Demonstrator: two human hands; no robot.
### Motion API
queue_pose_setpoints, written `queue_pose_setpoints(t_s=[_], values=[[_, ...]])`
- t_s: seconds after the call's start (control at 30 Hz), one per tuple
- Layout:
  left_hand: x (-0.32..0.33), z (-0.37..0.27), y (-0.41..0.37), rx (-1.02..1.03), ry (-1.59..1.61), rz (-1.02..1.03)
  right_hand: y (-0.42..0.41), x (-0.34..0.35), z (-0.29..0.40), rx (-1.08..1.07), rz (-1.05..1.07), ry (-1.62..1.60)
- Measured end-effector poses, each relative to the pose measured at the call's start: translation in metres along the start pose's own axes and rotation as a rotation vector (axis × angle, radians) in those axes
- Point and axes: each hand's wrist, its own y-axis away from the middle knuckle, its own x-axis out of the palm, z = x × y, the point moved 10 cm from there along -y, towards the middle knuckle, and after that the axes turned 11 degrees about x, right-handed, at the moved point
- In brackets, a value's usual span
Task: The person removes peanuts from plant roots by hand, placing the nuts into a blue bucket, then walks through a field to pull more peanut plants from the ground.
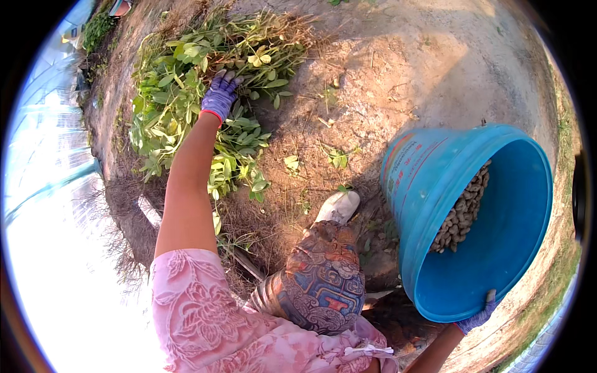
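My left hand, in a purple knitted glove, reaches into a heap of uprooted leafy plants on the ground at the upper left. Its fingers lie among the stems, and whether they grip any is hidden by leaves. My right hand, gloved alike, grips the near rim of a large blue plastic bucket at the right, with the thumb over the edge. The bucket is tilted, its mouth facing me, and unshelled peanuts lie against its inner wall. Red and dark writing marks its outside.
Bare, dry soil with loose leaves and twigs stretches between heap and bucket. A white shoe and a patterned trouser leg are in front of me. Dry stalks lie beside the leg; transparent sheeting stands at the far left.
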Motion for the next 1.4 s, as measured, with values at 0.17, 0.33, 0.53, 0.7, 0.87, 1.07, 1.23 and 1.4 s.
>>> queue_pose_setpoints(t_s=[0.17, 0.33, 0.53, 0.7, 0.87, 1.07, 1.23, 1.4], values=[[-0.067, 0.049, -0.008, -0.332, -0.052, 0.412, -0.006, -0.018, 0.0, -0.042, -0.082, 0.054], [-0.046, -0.042, -0.028, -0.042, 0.3, 0.407, 0.004, -0.012, 0.006, -0.046, -0.164, 0.023], [-0.076, -0.089, -0.006, -0.262, 0.537, 0.04, -0.002, -0.01, 0.002, 0.002, -0.088, 0.006], [-0.102, -0.163, 0.006, 0.04, 0.772, -0.156, -0.003, -0.008, -0.002, 0.025, -0.068, -0.018], [-0.107, -0.194, 0.002, -0.007, 0.967, 0.053, -0.004, -0.001, -0.002, 0.005, 0.03, -0.049], [-0.118, -0.148, -0.069, -0.278, 1.018, -0.15, 0.003, 0.008, 0.009, -0.086, 0.018, 0.011], [-0.115, -0.119, -0.136, -0.515, 1.188, -0.294, 0.006, 0.011, 0.007, -0.057, 0.024, -0.022], [-0.111, -0.124, -0.158, -0.537, 1.111, -0.304, 0.0, 0.0, 0.005, -0.056, 0.008, 0.014]])
